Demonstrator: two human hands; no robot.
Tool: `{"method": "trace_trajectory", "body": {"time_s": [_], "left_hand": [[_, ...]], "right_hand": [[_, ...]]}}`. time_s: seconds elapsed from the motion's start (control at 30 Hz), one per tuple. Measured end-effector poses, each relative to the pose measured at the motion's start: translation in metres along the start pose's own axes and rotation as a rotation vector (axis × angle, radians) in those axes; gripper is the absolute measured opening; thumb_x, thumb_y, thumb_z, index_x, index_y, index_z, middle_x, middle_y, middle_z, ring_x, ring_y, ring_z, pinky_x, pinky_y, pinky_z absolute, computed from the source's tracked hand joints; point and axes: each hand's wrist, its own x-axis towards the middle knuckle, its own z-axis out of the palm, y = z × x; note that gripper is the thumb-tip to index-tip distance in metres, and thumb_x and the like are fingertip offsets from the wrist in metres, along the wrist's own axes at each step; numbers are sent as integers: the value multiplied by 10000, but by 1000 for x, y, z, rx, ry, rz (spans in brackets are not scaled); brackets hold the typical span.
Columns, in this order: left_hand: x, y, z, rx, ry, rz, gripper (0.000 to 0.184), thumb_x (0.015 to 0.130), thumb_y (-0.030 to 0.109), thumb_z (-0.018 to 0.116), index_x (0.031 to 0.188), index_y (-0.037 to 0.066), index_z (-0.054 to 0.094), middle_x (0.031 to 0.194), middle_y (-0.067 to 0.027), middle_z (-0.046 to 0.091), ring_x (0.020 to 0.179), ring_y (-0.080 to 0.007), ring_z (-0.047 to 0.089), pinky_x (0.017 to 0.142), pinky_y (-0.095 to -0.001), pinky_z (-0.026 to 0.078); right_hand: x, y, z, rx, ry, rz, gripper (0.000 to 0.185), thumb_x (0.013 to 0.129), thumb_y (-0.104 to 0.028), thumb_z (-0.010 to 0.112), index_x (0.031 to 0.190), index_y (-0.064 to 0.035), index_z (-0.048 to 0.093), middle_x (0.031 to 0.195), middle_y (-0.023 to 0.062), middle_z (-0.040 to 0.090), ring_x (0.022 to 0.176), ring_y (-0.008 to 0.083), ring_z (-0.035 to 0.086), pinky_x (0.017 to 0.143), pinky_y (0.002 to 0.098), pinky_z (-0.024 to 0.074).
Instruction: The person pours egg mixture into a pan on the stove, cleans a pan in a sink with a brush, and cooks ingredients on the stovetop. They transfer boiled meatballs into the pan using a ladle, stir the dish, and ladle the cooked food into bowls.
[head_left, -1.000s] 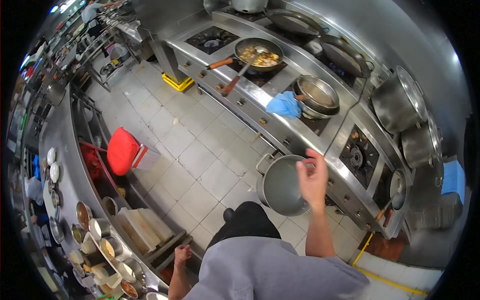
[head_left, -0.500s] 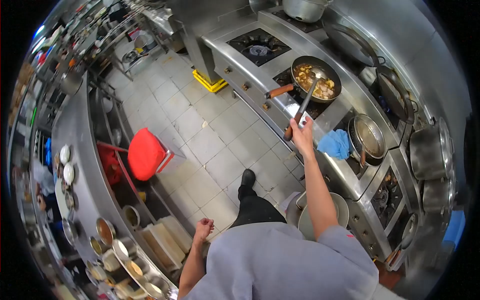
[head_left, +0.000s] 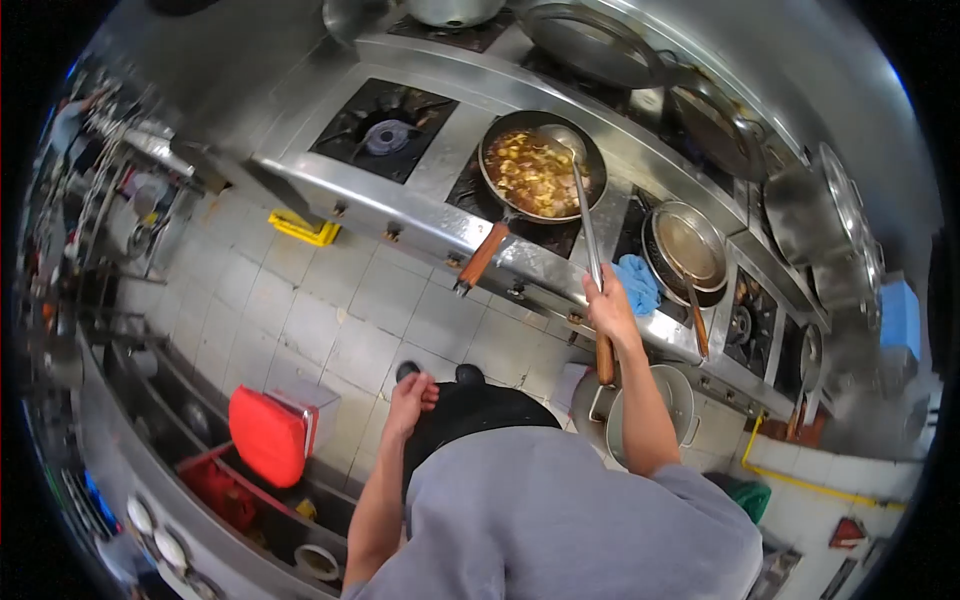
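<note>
My right hand (head_left: 610, 303) is closed around the handle of a long metal ladle (head_left: 586, 215) with a wooden grip end. The ladle's bowl rests in a dark frying pan (head_left: 600, 178), at its far right side, among chunky food in brown sauce (head_left: 535, 172). The pan sits over a burner, its wooden handle (head_left: 483, 258) pointing toward me past the stove's front edge. My left hand (head_left: 408, 402) hangs in front of my body with its fingers curled in, nothing visible in them. A blue cloth (head_left: 636, 284) lies just right of my right hand.
Right of the cloth, a stacked pan (head_left: 688, 245) sits on the stove. An unlit-looking burner (head_left: 386, 135) is on the left. Large pots (head_left: 650, 415) stand on the floor by my right arm. A red-lidded bin (head_left: 268, 436) and a steel counter (head_left: 130, 440) are at left.
The view has turned and come closer to the stove. The ladle's bowl has shifted to the pan's far side, and the pan's handle now points more toward me. My left hand is raised nearer my front.
</note>
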Motion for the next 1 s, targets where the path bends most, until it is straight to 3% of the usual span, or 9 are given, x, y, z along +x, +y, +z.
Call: {"method": "trace_trajectory", "body": {"time_s": [0.07,0.2,0.33,0.4,0.47,0.53,0.6,0.63,1.0], "left_hand": [[34,52,17,-98,-174,-18,416,987,433,491,1032,38,610,870,-60,653,757,-143,623,657,-296,520],[76,161,67,-276,-521,-124,463,997,475,434,1133,49,554,969,-93,656,774,-183,635,698,-347,534],[106,222,100,-151,-768,-251,378,987,416,492,1123,67,540,907,-82,614,735,-167,620,627,-322,521],[127,227,103,-21,-846,-304,337,977,380,532,1109,70,542,864,-72,603,699,-160,612,599,-319,515],[136,228,107,78,-867,-392,269,940,300,605,1065,72,535,784,-44,564,625,-139,570,545,-319,493],[139,233,109,93,-839,-416,208,903,214,627,1027,83,526,738,-23,534,598,-125,531,523,-316,472],[144,236,110,38,-865,-450,162,881,157,616,988,94,512,712,-7,509,575,-125,510,513,-298,454],[144,237,111,68,-820,-455,157,861,120,603,980,103,501,679,6,481,540,-115,479,478,-273,417],[162,263,95,282,-817,-421,162,885,150,611,979,124,482,678,17,472,514,-86,449,447,-255,373]], "right_hand": [[12,28,2,-287,218,-224,355,961,-268,530,1187,0,474,735,215,622,662,319,642,575,436,484],[23,28,30,-221,220,-38,339,998,-307,460,1117,9,483,697,176,593,559,270,592,525,414,468],[-8,-35,45,910,-140,335,307,1005,-342,452,1020,-38,492,590,-26,428,415,117,409,367,288,337],[-31,-55,57,904,-79,354,305,1001,-338,473,1026,-36,499,611,-20,456,430,108,397,382,282,309],[-44,-62,64,312,134,207,299,995,-326,496,1024,-29,514,640,-7,469,453,96,381,415,259,303],[-34,-65,60,269,178,246,312,984,-311,517,1024,-2,522,636,66,489,507,158,436,477,315,359],[-12,-53,57,-87,369,-110,325,977,-302,521,1009,21,515,630,158,503,583,259,501,560,401,409],[-4,-57,51,-81,356,16,335,975,-299,515,996,35,512,680,236,524,655,345,533,632,467,419],[-14,-62,-22,-450,205,-41,270,968,-243,506,971,27,494,725,305,579,759,512,556,667,522,414]]}}
